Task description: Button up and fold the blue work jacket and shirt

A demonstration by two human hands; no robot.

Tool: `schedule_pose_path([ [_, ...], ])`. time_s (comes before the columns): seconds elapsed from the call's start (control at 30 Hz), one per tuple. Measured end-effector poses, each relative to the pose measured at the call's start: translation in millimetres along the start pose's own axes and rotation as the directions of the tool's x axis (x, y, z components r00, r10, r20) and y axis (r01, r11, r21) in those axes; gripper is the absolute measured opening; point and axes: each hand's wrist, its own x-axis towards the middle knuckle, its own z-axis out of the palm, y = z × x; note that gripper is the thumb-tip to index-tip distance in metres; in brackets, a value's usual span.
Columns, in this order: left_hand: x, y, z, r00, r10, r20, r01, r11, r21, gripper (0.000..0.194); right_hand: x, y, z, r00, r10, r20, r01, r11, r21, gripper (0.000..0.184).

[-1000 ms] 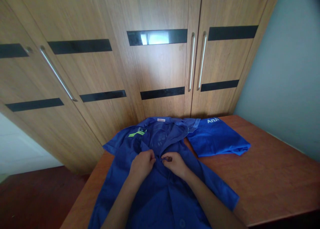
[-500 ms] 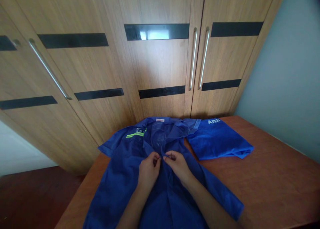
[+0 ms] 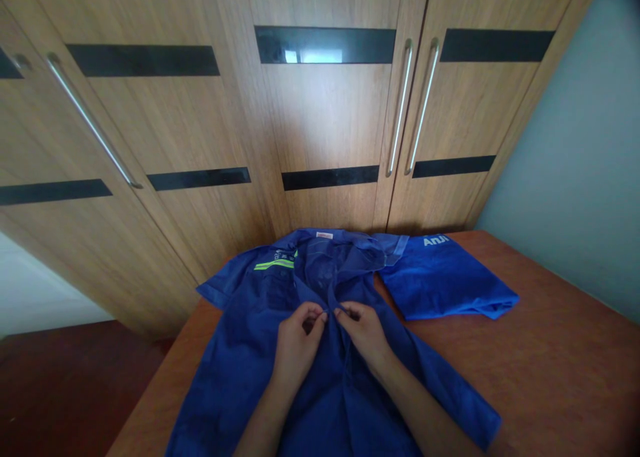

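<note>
A dark blue work jacket [image 3: 240, 357] lies spread on the table, its collar toward the cabinet and a yellow-green stripe on its left chest. Its front is partly open near the neck, where a white label shows inside the collar. My left hand [image 3: 300, 337] pinches one front edge at mid-chest. Close beside it, my right hand [image 3: 365, 334] pinches the facing edge, fingertips almost meeting the left ones. Any button between the fingers is too small to make out.
A folded bright blue garment [image 3: 445, 280] with white lettering lies right of the jacket, touching its sleeve. The brown table [image 3: 565, 364] extends to the right. Behind stands a wooden cabinet [image 3: 330, 124] with long metal handles. A grey wall [image 3: 575, 177] borders the right side.
The view has shifted slightly. Both hands stay pinching the jacket's front edges at nearly the same spot, with only small finger movement.
</note>
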Motion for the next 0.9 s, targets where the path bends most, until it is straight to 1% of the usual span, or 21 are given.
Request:
schedule_pose_path([
  [0.2, -2.6, -1.7, 1.0, 0.997, 0.078, -0.019, -0.074, 0.985, 0.154, 0.009, 1.7, 5.1, -0.6, 0.999, -0.039, -0.024, 0.037, 0.996, -0.077, 0.024],
  [0.27, -3.0, -2.9, 0.9, 0.995, 0.093, -0.029, -0.084, 0.974, 0.209, 0.009, 1.0, 1.8, -1.3, 0.999, -0.032, -0.03, 0.03, 0.998, -0.052, 0.025],
  [0.33, -3.2, -4.1, 1.3, 0.995, 0.094, -0.028, -0.084, 0.96, 0.266, 0.009, -0.7, -3.2, -2.0, 1.0, -0.02, -0.017, 0.02, 1.0, 0.017, 0.026],
  [0.43, -3.7, -6.5, 2.8, 0.996, 0.093, 0.008, -0.091, 0.941, 0.326, 0.009, -3.3, -8.2, -1.9, 0.998, -0.021, 0.053, 0.017, 0.996, 0.083, 0.023],
  [0.5, -3.8, -8.7, 3.8, 0.996, 0.087, 0.018, -0.088, 0.932, 0.351, 0.01, -3.8, -6.8, -1.1, 0.991, -0.039, 0.131, 0.036, 0.999, 0.03, 0.021],
  [0.57, -3.5, -11.0, 4.2, 0.997, 0.073, 0.017, -0.074, 0.927, 0.367, 0.013, -3.3, -2.2, 0.0, 0.98, -0.063, 0.191, 0.078, 0.994, -0.072, 0.018],
  [0.63, -2.4, -12.8, 3.9, 0.999, 0.05, 0.007, -0.049, 0.933, 0.356, 0.015, -2.4, 3.1, 0.9, 0.976, -0.087, 0.201, 0.125, 0.974, -0.188, 0.016],
  [0.73, -0.3, -14.0, 2.9, 1.0, -0.001, -0.019, 0.006, 0.96, 0.281, 0.013, -2.2, 7.5, 1.4, 0.98, -0.105, 0.167, 0.155, 0.934, -0.321, 0.016],
  [0.8, 0.7, -13.8, 2.4, 1.0, -0.021, -0.024, 0.026, 0.973, 0.23, 0.012, -3.1, 7.3, 1.7, 0.984, -0.102, 0.147, 0.147, 0.928, -0.343, 0.018],
  [0.9, 0.9, -13.2, 1.9, 1.0, -0.011, -0.007, 0.013, 0.983, 0.183, 0.011, -4.5, 5.1, 2.2, 0.988, -0.089, 0.123, 0.124, 0.94, -0.317, 0.02],
])
